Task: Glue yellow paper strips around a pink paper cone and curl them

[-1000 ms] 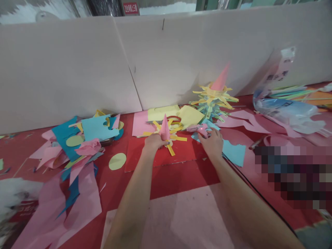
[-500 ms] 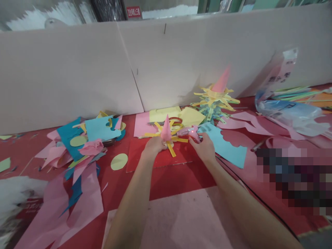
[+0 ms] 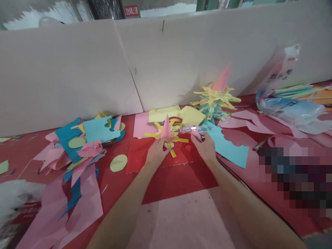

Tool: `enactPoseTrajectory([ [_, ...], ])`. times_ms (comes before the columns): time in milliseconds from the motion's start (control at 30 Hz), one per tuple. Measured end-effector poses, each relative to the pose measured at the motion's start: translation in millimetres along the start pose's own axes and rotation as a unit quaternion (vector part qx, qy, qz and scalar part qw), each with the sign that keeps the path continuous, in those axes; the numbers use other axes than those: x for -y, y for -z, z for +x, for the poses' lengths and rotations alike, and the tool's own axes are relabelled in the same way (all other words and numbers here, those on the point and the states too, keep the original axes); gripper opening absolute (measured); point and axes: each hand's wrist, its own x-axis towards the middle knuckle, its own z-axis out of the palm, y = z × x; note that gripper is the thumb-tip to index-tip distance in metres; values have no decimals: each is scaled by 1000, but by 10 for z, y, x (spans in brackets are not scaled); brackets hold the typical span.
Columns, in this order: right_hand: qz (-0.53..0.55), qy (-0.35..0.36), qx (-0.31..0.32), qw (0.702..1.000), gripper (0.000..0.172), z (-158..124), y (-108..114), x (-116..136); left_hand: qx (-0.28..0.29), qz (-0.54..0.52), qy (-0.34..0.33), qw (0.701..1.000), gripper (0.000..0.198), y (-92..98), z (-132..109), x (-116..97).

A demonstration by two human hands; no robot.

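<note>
A pink paper cone (image 3: pixel 166 130) stands point up amid yellow paper strips (image 3: pixel 178 139) that spread out like rays. My left hand (image 3: pixel 158 149) is closed at the cone's near side, its fingers on the base of this paper piece. In my right hand (image 3: pixel 205 147) is a pink hot glue gun (image 3: pixel 190 129), gripped by its handle. Its nozzle points left and reaches the right side of the cone, over the strips. Whether the tip touches the paper I cannot tell. Beneath the piece lies a red board (image 3: pixel 140 154).
Behind the cone lie scissors (image 3: pixel 175 120) on pink and yellow sheets. A finished-looking cone-topped paper piece (image 3: pixel 216 93) stands at the back right, near a plastic bag (image 3: pixel 293 107). Paper scraps (image 3: pixel 85 173) are heaped left. A white panel (image 3: pixel 77 76) closes off the back.
My left hand has shifted slightly right around the cone's base. The glue gun has tipped a little, its nozzle now closer to the cone.
</note>
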Motion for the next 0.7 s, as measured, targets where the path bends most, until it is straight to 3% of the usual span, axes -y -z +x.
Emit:
enactPoseTrajectory([
  [467, 36, 15, -18, 999, 35, 20, 12, -30, 26, 75, -37, 996, 38, 23, 18, -6],
  [700, 29, 16, -14, 999, 35, 20, 6, -35, 46, 84, -48, 994, 32, 54, 24, -23],
])
